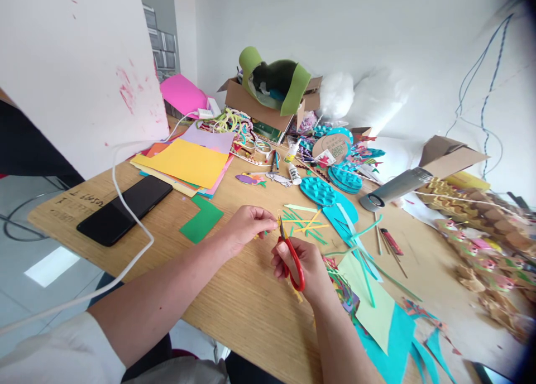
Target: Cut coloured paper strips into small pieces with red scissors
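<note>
My right hand (304, 267) is closed round the handles of red-handled scissors (298, 264), their dark blades pointing up and away from me. At the blade tips, my left hand (249, 226) pinches a small yellow strip (278, 220), mostly hidden by the fingers. Just beyond both hands lies a loose pile of thin green and yellow strips (307, 223). A green sheet with a cut-out corner (201, 221) rests to the left of my left hand. Small yellow scraps (298, 296) lie below the scissors near the table's front edge.
A black phone (125, 210) lies at left, with a white cable (119, 188) looping over it. Coloured sheets (184, 162) are stacked behind. Glue bottles (294, 173), blue egg-tray pieces (318, 191) and a steel flask (396, 187) stand beyond. Pale green paper (368, 303) lies right.
</note>
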`<state>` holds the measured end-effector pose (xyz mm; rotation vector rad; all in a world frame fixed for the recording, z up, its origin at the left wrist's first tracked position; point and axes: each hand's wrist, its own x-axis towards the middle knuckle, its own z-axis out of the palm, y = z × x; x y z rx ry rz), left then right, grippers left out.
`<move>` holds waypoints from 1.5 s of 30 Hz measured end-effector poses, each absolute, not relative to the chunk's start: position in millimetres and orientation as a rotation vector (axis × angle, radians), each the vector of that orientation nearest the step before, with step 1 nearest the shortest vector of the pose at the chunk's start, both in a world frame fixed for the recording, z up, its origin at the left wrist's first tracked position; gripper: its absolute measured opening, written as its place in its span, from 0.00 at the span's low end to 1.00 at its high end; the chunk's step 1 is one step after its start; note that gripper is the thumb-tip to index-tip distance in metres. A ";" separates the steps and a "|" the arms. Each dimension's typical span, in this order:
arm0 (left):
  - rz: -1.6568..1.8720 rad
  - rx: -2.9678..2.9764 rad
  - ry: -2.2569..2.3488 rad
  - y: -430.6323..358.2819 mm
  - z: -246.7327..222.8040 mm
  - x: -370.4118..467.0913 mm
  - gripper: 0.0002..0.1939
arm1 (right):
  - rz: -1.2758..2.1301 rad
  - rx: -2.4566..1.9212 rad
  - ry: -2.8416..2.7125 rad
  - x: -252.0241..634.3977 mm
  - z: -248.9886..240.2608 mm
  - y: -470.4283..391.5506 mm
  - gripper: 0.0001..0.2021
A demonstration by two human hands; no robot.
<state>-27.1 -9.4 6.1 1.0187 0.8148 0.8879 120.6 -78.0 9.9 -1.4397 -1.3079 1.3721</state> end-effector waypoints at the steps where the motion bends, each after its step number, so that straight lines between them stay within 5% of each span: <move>1: 0.886 1.020 0.815 -9.4 6.2 -27.2 0.08 | 1.369 -1.435 -1.309 120.7 9.9 -78.1 0.24; 45: 0.889 1.010 0.826 -10.9 7.5 -27.2 0.08 | 1.367 -1.405 -1.313 120.5 9.2 -77.8 0.23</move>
